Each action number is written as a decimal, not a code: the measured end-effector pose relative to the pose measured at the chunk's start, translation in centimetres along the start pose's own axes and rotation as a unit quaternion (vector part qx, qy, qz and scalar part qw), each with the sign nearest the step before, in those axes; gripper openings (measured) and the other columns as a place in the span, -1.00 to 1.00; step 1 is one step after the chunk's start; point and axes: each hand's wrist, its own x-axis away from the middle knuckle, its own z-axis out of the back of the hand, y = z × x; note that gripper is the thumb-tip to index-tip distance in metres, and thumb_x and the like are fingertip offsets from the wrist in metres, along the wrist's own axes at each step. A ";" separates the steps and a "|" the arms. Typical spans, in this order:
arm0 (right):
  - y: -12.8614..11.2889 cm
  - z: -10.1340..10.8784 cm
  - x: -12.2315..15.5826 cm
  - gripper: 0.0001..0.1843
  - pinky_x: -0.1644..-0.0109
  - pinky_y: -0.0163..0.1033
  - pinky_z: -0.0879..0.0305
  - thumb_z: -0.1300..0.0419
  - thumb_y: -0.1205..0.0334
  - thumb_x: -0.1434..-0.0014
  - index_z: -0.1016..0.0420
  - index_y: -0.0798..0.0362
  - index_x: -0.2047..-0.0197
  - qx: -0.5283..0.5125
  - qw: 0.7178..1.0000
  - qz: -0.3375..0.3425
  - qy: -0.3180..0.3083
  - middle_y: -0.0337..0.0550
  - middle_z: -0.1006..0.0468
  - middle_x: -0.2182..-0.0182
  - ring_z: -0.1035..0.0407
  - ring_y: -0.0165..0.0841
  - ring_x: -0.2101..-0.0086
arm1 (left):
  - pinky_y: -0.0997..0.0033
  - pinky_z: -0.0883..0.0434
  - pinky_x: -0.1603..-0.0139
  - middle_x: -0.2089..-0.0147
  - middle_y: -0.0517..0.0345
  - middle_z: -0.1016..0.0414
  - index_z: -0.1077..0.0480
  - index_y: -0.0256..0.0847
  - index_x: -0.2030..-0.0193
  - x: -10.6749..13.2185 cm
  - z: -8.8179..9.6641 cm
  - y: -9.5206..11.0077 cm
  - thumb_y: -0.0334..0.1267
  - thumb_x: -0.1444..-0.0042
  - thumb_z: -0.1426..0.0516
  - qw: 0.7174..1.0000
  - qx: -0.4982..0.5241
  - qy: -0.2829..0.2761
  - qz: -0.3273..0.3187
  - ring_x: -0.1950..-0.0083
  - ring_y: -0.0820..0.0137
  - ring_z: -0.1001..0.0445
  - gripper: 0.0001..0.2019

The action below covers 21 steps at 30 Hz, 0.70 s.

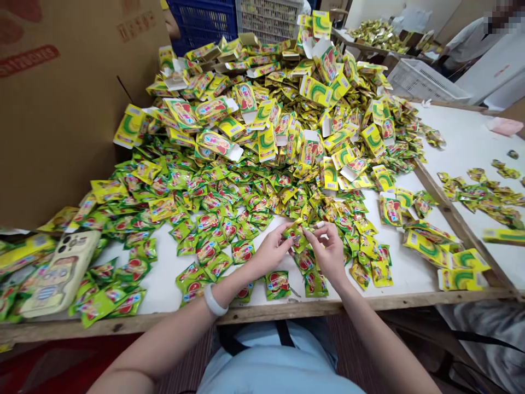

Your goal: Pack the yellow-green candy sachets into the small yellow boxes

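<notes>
My left hand (pixel 273 251) and my right hand (pixel 328 249) meet near the front edge of a white table (pixel 164 284). Both pinch the same small green and yellow sachet (pixel 297 234) between their fingertips. A white bangle (pixel 214 302) sits on my left wrist. Several loose sachets (pixel 229 213) lie flat around and under my hands. Behind them rises a big heap of small yellow cartons (pixel 283 104), some with their flaps open.
A phone in a pale case (pixel 61 276) lies at the left on sachets. A brown cardboard box (pixel 61 93) stands at the left. Blue and white crates (pixel 233 19) stand behind. A second table (pixel 471 142) at the right holds more sachets; a person in white (pixel 471 41) sits beyond.
</notes>
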 end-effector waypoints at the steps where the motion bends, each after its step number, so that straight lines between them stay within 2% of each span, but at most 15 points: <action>1: -0.2 0.6 -0.3 -0.60 0.30 -0.32 -0.38 -0.37 -0.05 -0.07 -0.34 0.00 0.22 -0.017 0.999 -0.008 -0.030 -0.15 -0.39 0.14 -0.35 -0.40 0.27 | 0.24 -0.54 0.20 -0.04 -0.07 -0.52 -0.37 -0.22 -0.17 0.2 0.1 0.1 -0.09 -0.26 -0.11 0.999 -0.031 -0.004 -0.013 0.19 0.30 -0.52 -0.60; 3: -0.6 1.7 -1.0 -0.43 0.24 -0.26 -0.45 -0.39 -0.05 -0.04 -0.31 -0.05 -0.03 -0.056 0.990 -0.028 -0.127 -0.10 -0.44 0.04 -0.42 -0.38 0.25 | 0.09 -0.52 -0.01 -0.20 -0.14 -0.45 -0.39 -0.17 -0.16 0.6 0.1 0.6 -0.20 -0.28 -0.09 0.991 -0.116 -0.007 -0.064 -0.05 0.16 -0.51 -0.67; 4: -0.8 2.1 -1.4 -0.38 0.21 -0.23 -0.47 -0.39 -0.05 -0.04 -0.31 -0.06 -0.09 -0.065 0.980 -0.035 -0.186 -0.09 -0.48 0.05 -0.45 -0.36 0.25 | 0.03 -0.48 -0.11 -0.30 -0.16 -0.35 -0.40 -0.15 -0.14 0.9 0.0 1.0 -0.24 -0.28 -0.09 0.982 -0.160 -0.013 -0.096 -0.21 0.10 -0.43 -0.69; 6: -1.0 2.6 -2.0 -0.49 0.18 -0.20 -0.48 -0.35 -0.06 -0.09 -0.43 0.00 -0.04 -0.053 0.957 -0.041 -0.283 -0.12 -0.56 0.18 -0.47 -0.33 0.27 | -0.03 -0.38 -0.26 -0.46 -0.17 -0.11 -0.39 -0.13 -0.14 1.2 -0.2 1.9 -0.31 -0.27 -0.09 0.960 -0.232 -0.038 -0.152 -0.42 0.07 -0.21 -0.69; 7: -1.2 2.8 -2.2 -0.57 0.18 -0.19 -0.48 -0.32 -0.06 -0.12 -0.50 0.03 0.04 -0.039 0.951 -0.039 -0.305 -0.15 -0.58 0.25 -0.48 -0.33 0.29 | -0.02 -0.37 -0.28 -0.49 -0.18 -0.03 -0.37 -0.13 -0.17 1.1 -0.1 2.5 -0.33 -0.27 -0.09 0.948 -0.260 -0.061 -0.172 -0.45 0.07 -0.16 -0.67; 8: -1.3 3.1 -2.4 -0.63 0.19 -0.19 -0.47 -0.30 -0.06 -0.15 -0.55 0.05 0.12 -0.025 0.950 -0.036 -0.310 -0.17 -0.59 0.32 -0.47 -0.32 0.31 | 0.00 -0.40 -0.26 -0.50 -0.20 -0.01 -0.33 -0.14 -0.22 0.8 0.1 3.2 -0.33 -0.25 -0.11 0.937 -0.283 -0.089 -0.185 -0.43 0.07 -0.20 -0.61; 10: -1.6 3.8 -2.5 -0.66 0.26 -0.22 -0.46 -0.29 -0.06 -0.16 -0.58 0.07 0.22 -0.005 0.961 -0.029 -0.274 -0.20 -0.58 0.40 -0.46 -0.33 0.37 | 0.10 -0.48 -0.17 -0.46 -0.25 -0.10 -0.19 -0.15 -0.34 -0.7 1.5 5.0 -0.31 -0.20 -0.18 0.914 -0.327 -0.130 -0.202 -0.30 0.10 -0.39 -0.44; 12: -1.8 4.9 -2.2 -0.65 0.37 -0.27 -0.43 -0.31 -0.08 -0.14 -0.56 0.08 0.28 -0.002 0.975 -0.033 -0.218 -0.21 -0.57 0.45 -0.45 -0.35 0.43 | 0.19 -0.50 -0.13 -0.40 -0.20 -0.24 -0.07 -0.18 -0.42 -3.3 4.3 7.4 -0.36 -0.18 -0.20 0.893 -0.383 -0.104 -0.213 -0.18 0.19 -0.50 -0.31; 13: -1.8 5.6 -1.9 -0.62 0.45 -0.30 -0.40 -0.32 -0.11 -0.12 -0.54 0.08 0.30 -0.010 0.980 -0.045 -0.191 -0.21 -0.56 0.47 -0.44 -0.37 0.47 | 0.18 -0.42 -0.24 -0.38 -0.14 -0.28 -0.11 -0.22 -0.40 -4.9 6.0 8.7 -0.46 -0.20 -0.12 0.875 -0.427 -0.048 -0.224 -0.23 0.22 -0.46 -0.38; 14: -1.6 6.2 -1.4 -0.59 0.52 -0.34 -0.35 -0.32 -0.14 -0.11 -0.52 0.08 0.32 -0.024 0.983 -0.063 -0.170 -0.23 -0.54 0.50 -0.41 -0.40 0.53 | 0.16 -0.27 -0.37 -0.40 -0.08 -0.26 -0.18 -0.25 -0.36 -6.5 7.8 10.1 -0.59 -0.18 -0.02 0.858 -0.459 0.023 -0.230 -0.35 0.26 -0.33 -0.41; 16: -0.9 6.9 -0.2 -0.52 0.64 -0.39 -0.22 -0.32 -0.22 -0.07 -0.47 0.08 0.32 -0.069 0.982 -0.108 -0.141 -0.28 -0.48 0.56 -0.32 -0.48 0.65 | 0.00 0.08 -0.49 -0.45 -0.16 -0.15 -0.26 -0.45 -0.25 -9.6 11.0 12.8 -0.75 -0.11 0.13 0.847 -0.468 0.065 -0.243 -0.51 0.30 0.01 -0.43; 17: -0.3 7.0 0.6 -0.47 0.69 -0.41 -0.14 -0.32 -0.27 -0.04 -0.45 0.08 0.32 -0.094 0.978 -0.133 -0.128 -0.32 -0.44 0.59 -0.24 -0.52 0.71 | -0.05 0.17 -0.49 -0.44 -0.19 -0.17 -0.29 -0.53 -0.18 -10.8 12.1 14.0 -0.78 -0.07 0.17 0.844 -0.469 0.065 -0.251 -0.53 0.31 0.07 -0.44; 19: 0.9 6.7 2.0 -0.37 0.75 -0.45 0.03 -0.33 -0.37 0.05 -0.42 0.06 0.29 -0.146 0.966 -0.186 -0.107 -0.42 -0.34 0.66 -0.09 -0.60 0.78 | -0.07 0.22 -0.48 -0.38 -0.21 -0.28 -0.35 -0.61 -0.05 -12.8 13.5 15.8 -0.78 -0.03 0.16 0.851 -0.453 0.049 -0.259 -0.52 0.30 0.04 -0.51; 20: 1.6 6.4 2.5 -0.33 0.75 -0.46 0.07 -0.34 -0.40 0.10 -0.41 0.05 0.27 -0.172 0.957 -0.210 -0.104 -0.45 -0.31 0.68 -0.06 -0.61 0.79 | -0.03 0.19 -0.48 -0.35 -0.17 -0.33 -0.37 -0.59 -0.01 -13.6 13.8 16.4 -0.75 -0.04 0.13 0.869 -0.424 0.040 -0.251 -0.51 0.29 -0.01 -0.56; 21: 2.1 6.0 3.0 -0.31 0.75 -0.46 0.07 -0.35 -0.41 0.13 -0.41 0.05 0.25 -0.197 0.948 -0.228 -0.105 -0.47 -0.30 0.67 -0.06 -0.62 0.79 | 0.11 0.25 -0.50 -0.30 -0.10 -0.40 -0.41 -0.54 0.04 -14.2 13.9 16.8 -0.72 -0.02 0.06 0.940 -0.271 0.045 -0.204 -0.50 0.34 -0.05 -0.60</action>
